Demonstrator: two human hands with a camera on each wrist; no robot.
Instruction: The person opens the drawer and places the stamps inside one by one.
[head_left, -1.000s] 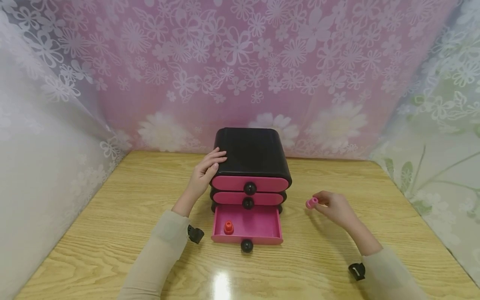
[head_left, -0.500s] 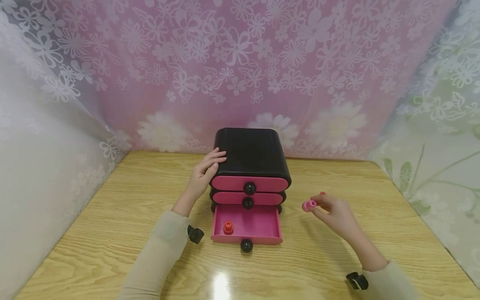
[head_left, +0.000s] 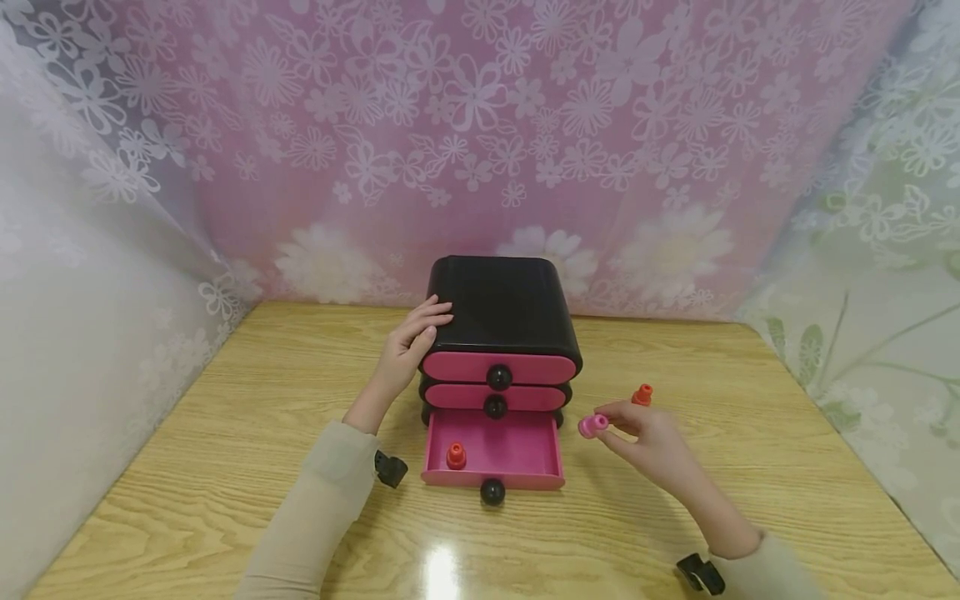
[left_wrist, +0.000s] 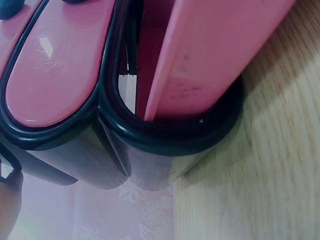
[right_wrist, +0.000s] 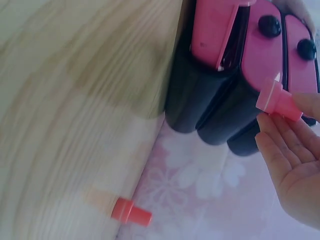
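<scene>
In the head view a black drawer cabinet (head_left: 498,300) with pink fronts stands on the table, its bottom drawer (head_left: 517,454) pulled out. My left hand (head_left: 408,342) rests on the cabinet's upper left edge, fingers lying over the top. Between thumb and fingers, my right hand (head_left: 660,446) pinches a small pink stepped plastic peg (head_left: 592,426), held just right of the drawer, above the table. A red-orange peg (head_left: 456,456) of similar shape stands inside the drawer, at its left. Another red-orange peg (head_left: 642,395) is on the table behind my right hand.
The upper drawer (head_left: 465,367) and middle drawer (head_left: 457,396) are closed, each with a round black knob. Flowered cloth (head_left: 480,150) hangs behind the wooden table (head_left: 300,400) and along both sides. The pulled-out drawer's knob (head_left: 492,492) juts toward the front.
My right hand has moved left with the pink peg, nearer the drawer. The red-orange peg on the table has come into sight behind it. My left hand has stayed on the cabinet.
</scene>
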